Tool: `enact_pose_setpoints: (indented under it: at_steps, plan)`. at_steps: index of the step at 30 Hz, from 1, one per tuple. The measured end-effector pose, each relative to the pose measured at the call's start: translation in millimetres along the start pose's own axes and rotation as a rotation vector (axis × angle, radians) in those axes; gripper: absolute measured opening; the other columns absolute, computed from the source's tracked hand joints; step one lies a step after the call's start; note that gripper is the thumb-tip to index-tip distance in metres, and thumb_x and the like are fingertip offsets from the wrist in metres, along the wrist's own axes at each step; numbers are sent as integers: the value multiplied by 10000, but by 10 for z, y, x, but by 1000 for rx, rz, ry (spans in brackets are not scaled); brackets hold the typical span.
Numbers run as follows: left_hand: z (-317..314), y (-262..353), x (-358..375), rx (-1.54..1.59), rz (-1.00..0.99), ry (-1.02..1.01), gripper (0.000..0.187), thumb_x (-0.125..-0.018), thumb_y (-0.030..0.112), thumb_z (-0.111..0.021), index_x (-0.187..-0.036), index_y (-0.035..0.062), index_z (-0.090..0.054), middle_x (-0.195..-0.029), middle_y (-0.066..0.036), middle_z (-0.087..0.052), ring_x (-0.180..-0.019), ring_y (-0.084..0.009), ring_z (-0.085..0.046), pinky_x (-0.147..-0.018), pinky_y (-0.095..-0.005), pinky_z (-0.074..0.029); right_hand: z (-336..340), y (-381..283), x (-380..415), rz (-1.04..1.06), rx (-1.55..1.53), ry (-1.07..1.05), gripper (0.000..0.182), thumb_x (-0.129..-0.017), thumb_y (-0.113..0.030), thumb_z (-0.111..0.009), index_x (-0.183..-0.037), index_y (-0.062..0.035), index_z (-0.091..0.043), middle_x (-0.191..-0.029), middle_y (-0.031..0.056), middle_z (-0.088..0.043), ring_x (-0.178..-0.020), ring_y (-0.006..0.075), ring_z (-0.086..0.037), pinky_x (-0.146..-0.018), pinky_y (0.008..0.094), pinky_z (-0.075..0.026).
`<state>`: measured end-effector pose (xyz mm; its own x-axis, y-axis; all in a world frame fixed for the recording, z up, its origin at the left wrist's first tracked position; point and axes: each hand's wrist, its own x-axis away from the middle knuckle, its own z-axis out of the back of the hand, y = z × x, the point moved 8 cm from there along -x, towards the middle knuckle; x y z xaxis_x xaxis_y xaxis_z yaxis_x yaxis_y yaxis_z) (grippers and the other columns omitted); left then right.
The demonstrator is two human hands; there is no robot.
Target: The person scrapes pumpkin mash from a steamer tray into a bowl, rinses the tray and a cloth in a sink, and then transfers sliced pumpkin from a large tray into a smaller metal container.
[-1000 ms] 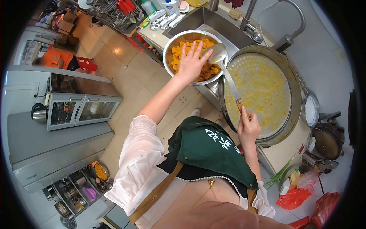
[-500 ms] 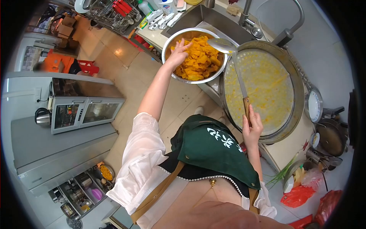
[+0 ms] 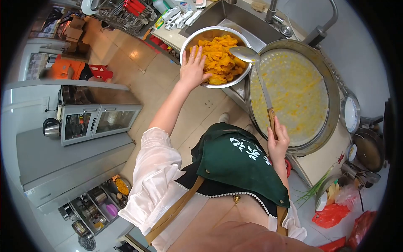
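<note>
A steel bowl point(image 3: 184, 47) of soft orange chunks, which look like cooked pumpkin point(image 3: 222, 56), stands by the sink edge. My left hand point(image 3: 194, 70) lies over the bowl's near-left rim, fingers spread and reaching inside against its wall; nothing is gripped. Wrapped around a wooden handle, my right hand point(image 3: 278, 136) holds a large metal spoon point(image 3: 245, 54). The spoon's head hovers over the bowl's right side. Under its shaft is a wide round steamer tray point(image 3: 289, 96), lined with pale, perforated-looking material and streaked with yellow-orange bits.
Behind the bowl is a steel sink point(image 3: 226, 19) with a faucet point(image 3: 273, 12). Pans point(image 3: 367, 151) and a red plastic bag point(image 3: 329, 216) sit at the right. A glass-door cabinet point(image 3: 98, 122) stands at the left. Farther off, a person in orange point(image 3: 69, 69) is beside a red stool.
My left hand has drawn back from above the orange chunks to the bowl's near-left rim, its fingers spreading. The spoon stays in my right hand, nearly still. The whole view has shifted slightly.
</note>
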<state>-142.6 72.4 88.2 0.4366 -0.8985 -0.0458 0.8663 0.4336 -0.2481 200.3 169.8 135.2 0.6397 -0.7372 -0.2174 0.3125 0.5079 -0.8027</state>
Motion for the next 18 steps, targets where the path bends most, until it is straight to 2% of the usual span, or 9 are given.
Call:
enact_pose_setpoints:
  at_steps: [4, 7, 10, 11, 14, 15, 17, 18]
  plan:
    - [-1, -38, 82, -100, -10, -68, 728, -764, 531, -576, -1305, 62, -444, -1474, -119, -191, -1381, -289, -84, -1077, -543, -63, 0, 9, 3, 2, 7, -5, 426, -770, 21, -608, -1190, -32, -565, -761, 107, -542, -622, 169, -541, -574, 270, -443]
    - [29, -53, 113, -118, -46, -62, 661, -752, 486, -610, -1221, 30, -516, -1472, -125, -195, -1380, -287, -88, -1078, -545, -65, 4, 23, 15, 0, 8, -2, 426, -770, 19, -608, -1190, -31, -563, -761, 110, -543, -623, 171, -542, -574, 270, -442]
    - [63, -80, 108, -134, -45, -180, 575, -740, 452, -637, -1103, 9, -583, -1467, -134, -202, -1380, -290, -87, -1077, -551, -64, 23, 56, 38, -18, 3, -6, 430, -771, 16, -608, -1196, -30, -558, -761, 113, -545, -625, 173, -541, -579, 270, -441]
    - [98, -96, 110, -98, -55, -121, 523, -720, 421, -664, -1019, -4, -611, -1448, -146, -243, -1364, -301, -147, -1073, -560, -76, 29, 83, 52, -26, 1, -7, 430, -773, 14, -607, -1197, -30, -556, -762, 114, -545, -627, 172, -541, -581, 270, -441]
    - [333, -132, 53, -135, -19, 2, 507, -709, 439, -668, -997, 24, -632, -1431, -159, -283, -1353, -302, -185, -1058, -574, -111, 22, 178, 85, -54, -43, 3, 415, -788, -14, -605, -1199, -18, -548, -762, 111, -548, -647, 168, -549, -599, 269, -444]
    - [463, -132, 35, -68, -15, 89, 491, -697, 420, -683, -989, 30, -623, -1391, -166, -345, -1312, -317, -273, -1040, -589, -144, 53, 244, 116, -76, -50, 23, 409, -795, -26, -605, -1200, -13, -545, -762, 109, -549, -657, 166, -554, -607, 269, -446]
    - [581, -121, 24, 64, 26, 177, 482, -716, 385, -680, -1059, 57, -600, -1362, -183, -369, -1276, -341, -325, -1032, -605, -139, 43, 458, 209, -24, -46, 70, 416, -832, -59, -578, -1239, -15, -507, -750, 90, -545, -612, 147, -546, -561, 255, -445]
    - [580, -119, 26, 129, 31, 218, 490, -734, 378, -670, -1092, 54, -591, -1360, -195, -366, -1277, -355, -317, -1030, -607, -136, 63, 589, 244, -146, -145, 60, 415, -850, -77, -561, -1254, -18, -489, -743, 79, -542, -586, 135, -536, -532, 247, -441]
